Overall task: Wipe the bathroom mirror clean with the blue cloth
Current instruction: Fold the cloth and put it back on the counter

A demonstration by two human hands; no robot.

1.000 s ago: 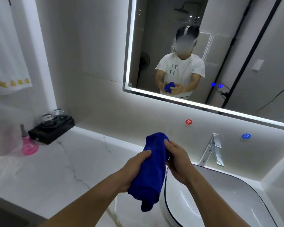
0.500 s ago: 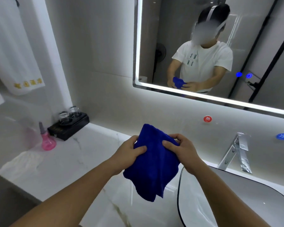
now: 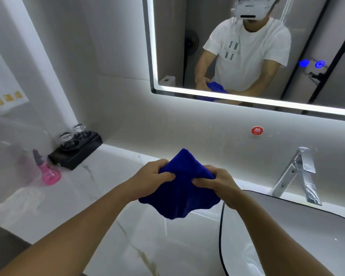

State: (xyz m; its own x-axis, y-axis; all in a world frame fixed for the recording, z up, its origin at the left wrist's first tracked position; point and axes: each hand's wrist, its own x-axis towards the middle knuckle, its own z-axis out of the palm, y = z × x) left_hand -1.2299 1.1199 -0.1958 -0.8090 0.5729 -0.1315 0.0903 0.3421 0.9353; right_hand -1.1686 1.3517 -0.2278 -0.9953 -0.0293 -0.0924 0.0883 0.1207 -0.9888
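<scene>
Blue cloth point(image 3: 179, 188) is hanging below the mirror point(image 3: 317, 36), left hand point(image 3: 150, 179) and right hand point(image 3: 220, 186) pinching its upper edges.

walls point(image 3: 112, 56): pale grey tile | counter point(image 3: 100, 196): white marble | basin point(image 3: 287, 236): white

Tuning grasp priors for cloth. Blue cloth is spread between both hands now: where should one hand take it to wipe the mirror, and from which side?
Probably the bunched upper middle of the blue cloth, between where the left hand and right hand pinch it. Come from the near side, palm toward the mirror: the cloth hangs limp with loose lower corners, so gathering the middle puts a pad against the glass.
</scene>
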